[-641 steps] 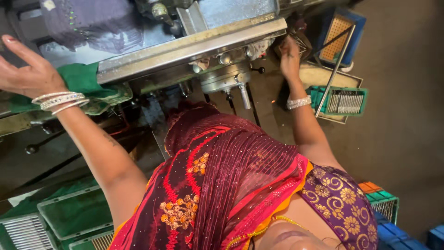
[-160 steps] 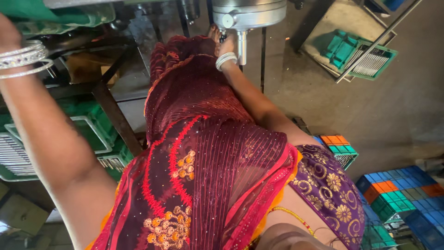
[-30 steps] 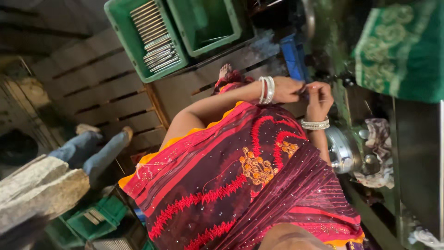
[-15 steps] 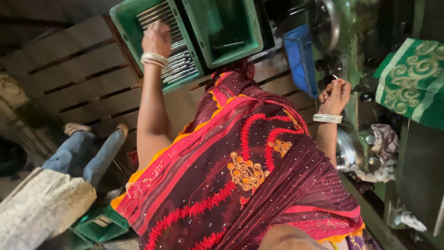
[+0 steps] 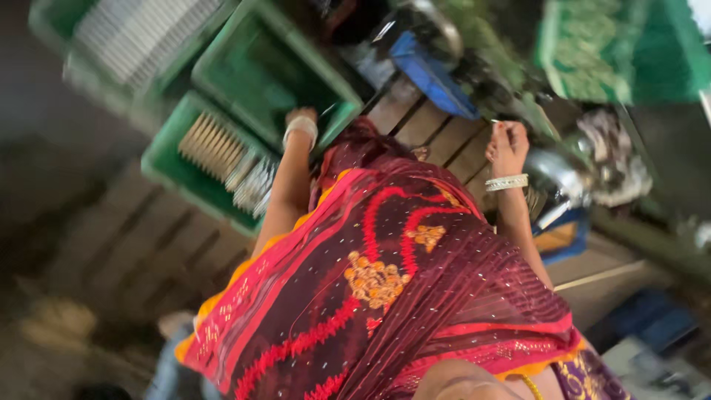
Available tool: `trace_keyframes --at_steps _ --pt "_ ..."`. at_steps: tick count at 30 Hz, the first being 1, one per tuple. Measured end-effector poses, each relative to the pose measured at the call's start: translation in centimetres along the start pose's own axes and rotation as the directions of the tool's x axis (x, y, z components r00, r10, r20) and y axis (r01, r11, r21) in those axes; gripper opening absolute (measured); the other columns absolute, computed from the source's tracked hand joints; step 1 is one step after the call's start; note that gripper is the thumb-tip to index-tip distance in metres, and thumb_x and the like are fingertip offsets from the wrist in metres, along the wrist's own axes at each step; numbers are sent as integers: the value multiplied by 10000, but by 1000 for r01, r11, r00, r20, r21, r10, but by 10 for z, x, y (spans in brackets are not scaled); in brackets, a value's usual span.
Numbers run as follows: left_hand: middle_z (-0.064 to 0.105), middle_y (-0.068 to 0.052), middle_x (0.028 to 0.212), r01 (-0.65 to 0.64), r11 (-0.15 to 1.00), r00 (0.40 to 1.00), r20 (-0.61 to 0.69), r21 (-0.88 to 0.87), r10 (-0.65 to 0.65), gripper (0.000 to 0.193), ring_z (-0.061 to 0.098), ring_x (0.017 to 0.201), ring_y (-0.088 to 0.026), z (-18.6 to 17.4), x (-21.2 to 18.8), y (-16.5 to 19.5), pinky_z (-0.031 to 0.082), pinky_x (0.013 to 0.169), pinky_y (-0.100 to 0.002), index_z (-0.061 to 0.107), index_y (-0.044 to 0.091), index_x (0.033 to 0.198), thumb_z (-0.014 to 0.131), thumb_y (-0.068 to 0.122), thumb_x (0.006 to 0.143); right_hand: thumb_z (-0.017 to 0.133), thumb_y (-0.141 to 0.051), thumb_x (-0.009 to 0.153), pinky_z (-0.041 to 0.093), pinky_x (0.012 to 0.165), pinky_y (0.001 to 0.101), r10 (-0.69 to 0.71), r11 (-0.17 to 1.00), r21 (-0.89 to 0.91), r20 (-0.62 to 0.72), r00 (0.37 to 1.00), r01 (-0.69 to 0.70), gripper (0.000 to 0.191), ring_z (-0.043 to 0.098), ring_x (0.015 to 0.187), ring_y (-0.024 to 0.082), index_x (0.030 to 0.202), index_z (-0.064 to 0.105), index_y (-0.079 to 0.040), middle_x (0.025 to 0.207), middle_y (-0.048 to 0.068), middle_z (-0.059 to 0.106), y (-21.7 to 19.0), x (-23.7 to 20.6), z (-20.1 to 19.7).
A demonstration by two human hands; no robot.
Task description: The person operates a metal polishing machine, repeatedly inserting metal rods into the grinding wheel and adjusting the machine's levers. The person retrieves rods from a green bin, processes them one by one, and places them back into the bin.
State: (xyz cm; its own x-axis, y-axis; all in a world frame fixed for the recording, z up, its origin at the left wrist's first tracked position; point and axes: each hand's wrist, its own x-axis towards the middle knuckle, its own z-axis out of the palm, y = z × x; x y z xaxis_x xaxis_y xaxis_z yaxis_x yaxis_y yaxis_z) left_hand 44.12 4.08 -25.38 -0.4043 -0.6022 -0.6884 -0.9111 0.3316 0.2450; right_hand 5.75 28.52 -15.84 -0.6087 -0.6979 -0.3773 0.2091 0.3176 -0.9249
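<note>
From the head camera, the one view here, the picture is blurred by motion and tilted. The left hand (image 5: 300, 118) has shifted since half a second ago: then it lay on the green crate holding rows of thin metal pieces; now it reaches into the neighbouring empty green crate (image 5: 259, 70), at the near wall. Only the wrist with its pale bangle shows clearly; the fingers are lost behind the rim, so whether that hand is open or gripping anything cannot be told. A lower green crate of metal pieces (image 5: 215, 152) sits just beside the forearm, untouched. The right hand (image 5: 507, 144) stays raised near the machine (image 5: 563, 178), much where it was, fingers curled loosely inward; something thin may be pinched at the fingertips, but the blur hides it. A blue tray (image 5: 429, 74) lies between the two hands, on the wooden pallet (image 5: 437, 133). The move suggests, as a judgement, that work has passed from the stocked crate to the empty one.
</note>
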Motion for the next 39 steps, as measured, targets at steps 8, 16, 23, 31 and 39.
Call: trace_keyframes --at_steps 8,16,23,31,39 --pt "687 -225 1144 6 1000 999 41 9 -7 232 641 1077 -454 -31 -16 -4 547 883 -528 713 85 1045 668 216 859 708 -183 1062 387 580 257 -323 913 -332 -235 917 236 205 468 669 85 931 583 -87 759 -7 533 16 -29 0" --pt "748 -179 971 -272 962 773 -594 10 224 236 715 861 -383 -123 -56 -69 575 780 -466 783 106 1033 697 246 863 693 -198 1011 444 656 247 -346 906 -316 -176 921 280 195 504 744 48 903 594 -69 822 -38 604 -8 9 7" --pt "709 -69 820 -569 797 580 -786 -203 214 107 655 716 -162 -180 -86 24 527 685 -311 761 103 970 778 141 871 789 -207 915 489 676 255 -374 898 -232 40 926 373 141 565 751 82 966 722 -95 808 -13 649 -49 42 24" --pt "622 42 734 -762 449 647 -585 -467 489 105 509 637 -19 -154 -67 199 409 554 -200 765 60 911 819 87 824 670 -126 917 582 778 397 -634 568 -363 379 674 739 352 707 900 296 1264 706 -170 1114 139 692 -125 14 53" --pt "652 -35 783 -264 -80 730 -253 -961 635 303 607 676 -121 -150 -48 259 513 607 -271 686 -40 1140 702 204 961 529 -283 1070 526 756 374 -462 713 -218 570 680 667 280 668 853 224 1188 693 -90 949 46 705 -93 28 32"
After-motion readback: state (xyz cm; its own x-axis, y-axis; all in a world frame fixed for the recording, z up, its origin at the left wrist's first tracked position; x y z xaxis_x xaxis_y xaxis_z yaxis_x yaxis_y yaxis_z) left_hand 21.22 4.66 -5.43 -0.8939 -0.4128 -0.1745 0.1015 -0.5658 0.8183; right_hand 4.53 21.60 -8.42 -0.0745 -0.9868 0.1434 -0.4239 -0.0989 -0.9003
